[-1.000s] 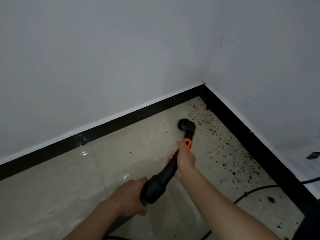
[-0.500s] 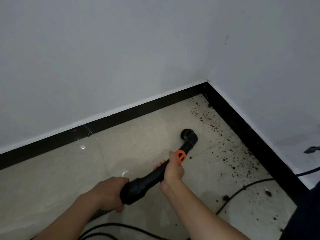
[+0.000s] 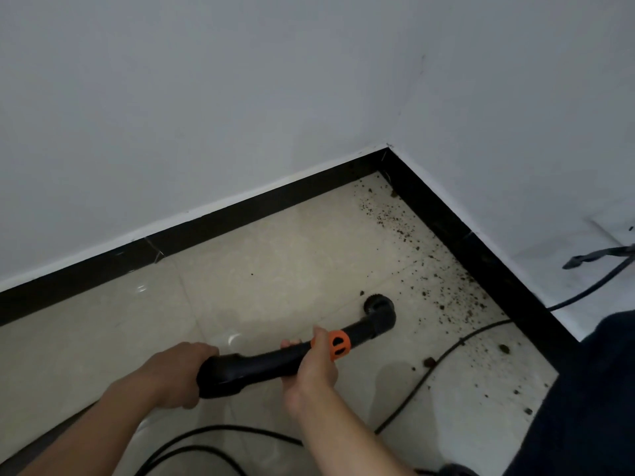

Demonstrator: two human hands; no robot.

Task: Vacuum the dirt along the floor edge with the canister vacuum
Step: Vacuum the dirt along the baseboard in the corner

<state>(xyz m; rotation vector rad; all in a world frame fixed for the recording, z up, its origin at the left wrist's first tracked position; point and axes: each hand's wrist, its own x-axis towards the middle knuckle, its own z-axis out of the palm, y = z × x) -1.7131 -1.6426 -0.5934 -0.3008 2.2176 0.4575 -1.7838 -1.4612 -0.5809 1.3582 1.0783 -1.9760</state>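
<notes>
- Right hand [image 3: 314,369]: my fingers are curled round the black wand [image 3: 261,364], gripping it just behind the orange collar [image 3: 338,344], low in the centre of the frame.
- Left hand [image 3: 178,372]: my fingers are wrapped over the thick rear end of the wand, lower left of centre. The fingertips are hidden beneath it.
- Nozzle [image 3: 378,309]: the round mouth faces down on the floor tile [image 3: 275,269], right of centre and apart from the skirting.
- Change: one second ago the nozzle sat close to the corner [image 3: 387,156] at upper right. I have drawn it back toward me. The wand now lies nearly level across the frame instead of pointing up at the corner.
- Dirt [image 3: 457,290]: brown crumbs remain in a band along the right-hand baseboard [image 3: 481,249], from the corner down to the lower right. The tile left of the nozzle shows only stray specks.
- Judgement: the pull-back appears to have cleared the inner margin of the band only. The strip against the baseboard is not yet done, so further passes must run further right, tight to the edge.
- Caution: the black cord [image 3: 446,355] lies across the dirt just right of the nozzle. It may snag the nozzle or shield crumbs.
</notes>
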